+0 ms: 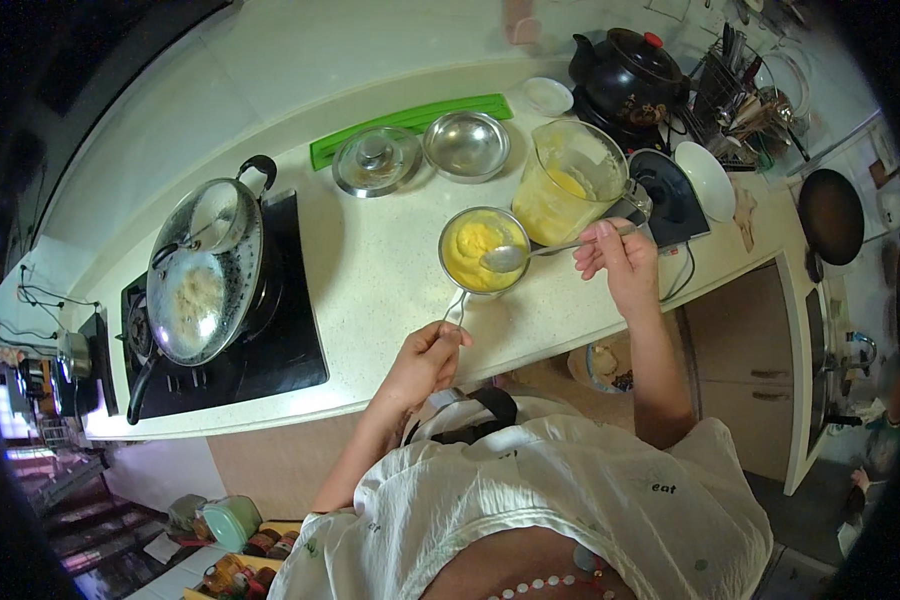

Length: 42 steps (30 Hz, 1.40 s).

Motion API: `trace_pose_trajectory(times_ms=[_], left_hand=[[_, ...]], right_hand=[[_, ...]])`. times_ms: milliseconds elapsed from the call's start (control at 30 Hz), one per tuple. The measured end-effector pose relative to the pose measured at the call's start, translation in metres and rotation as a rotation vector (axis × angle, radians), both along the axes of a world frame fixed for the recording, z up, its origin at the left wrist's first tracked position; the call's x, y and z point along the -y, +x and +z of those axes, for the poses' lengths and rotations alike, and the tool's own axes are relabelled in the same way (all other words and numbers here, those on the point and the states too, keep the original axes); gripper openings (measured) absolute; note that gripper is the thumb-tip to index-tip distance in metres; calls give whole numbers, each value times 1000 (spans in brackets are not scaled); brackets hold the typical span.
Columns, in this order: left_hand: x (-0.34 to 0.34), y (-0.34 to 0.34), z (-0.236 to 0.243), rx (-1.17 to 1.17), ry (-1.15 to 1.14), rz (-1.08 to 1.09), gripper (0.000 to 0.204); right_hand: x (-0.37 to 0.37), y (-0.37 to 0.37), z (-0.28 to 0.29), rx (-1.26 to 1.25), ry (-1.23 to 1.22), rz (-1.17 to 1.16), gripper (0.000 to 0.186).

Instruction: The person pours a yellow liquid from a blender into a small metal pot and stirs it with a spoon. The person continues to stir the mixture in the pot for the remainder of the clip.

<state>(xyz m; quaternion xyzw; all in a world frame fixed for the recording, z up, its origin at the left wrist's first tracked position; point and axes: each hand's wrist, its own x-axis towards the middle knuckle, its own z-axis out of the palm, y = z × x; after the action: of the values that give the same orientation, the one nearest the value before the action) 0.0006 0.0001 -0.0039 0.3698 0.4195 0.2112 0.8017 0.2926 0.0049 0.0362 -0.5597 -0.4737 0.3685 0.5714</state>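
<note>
My left hand (pixel 426 362) is closed round the looped metal handle of a small round pan (pixel 451 284), held at the counter's front side. Soft yellow mash (pixel 475 243) fills much of the pan; whether its base is solid or mesh cannot be seen. My right hand (pixel 618 262) grips a metal spoon (pixel 507 259) by its handle. The spoon's bowl is over the pan's right side, against or just above the mash. Right behind the pan stands a clear blender jug (pixel 560 195), smeared inside with the same yellow.
A steel bowl (pixel 467 146) and a glass lid (pixel 376 160) lie behind the pan, before a green strip (pixel 410 128). Leftward, a lidded wok (pixel 206 272) sits on the black hob (pixel 270 360). Toward the right are a dark kettle (pixel 630 80), a black appliance base (pixel 665 197) and a white bowl (pixel 705 180).
</note>
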Motion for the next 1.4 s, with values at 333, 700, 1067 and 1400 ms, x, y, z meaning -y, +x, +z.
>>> trace_pose_trajectory(times_ms=[333,700,1067,1400], left_hand=[[-3,-3,2,-10,-32,15,22],[-5,-3,3,-37,-12,-12,24],[-5,0,7,-38,16,-1,23],[-5,-1,6,-37,-4,-4,22]], right_hand=[[-8,6,-28,6,39,53,22],[1,6,-13,51,-1,53,18],[-3,-6,-10,60,22,153,17],[-6,-14,0,120,-6,112,17]])
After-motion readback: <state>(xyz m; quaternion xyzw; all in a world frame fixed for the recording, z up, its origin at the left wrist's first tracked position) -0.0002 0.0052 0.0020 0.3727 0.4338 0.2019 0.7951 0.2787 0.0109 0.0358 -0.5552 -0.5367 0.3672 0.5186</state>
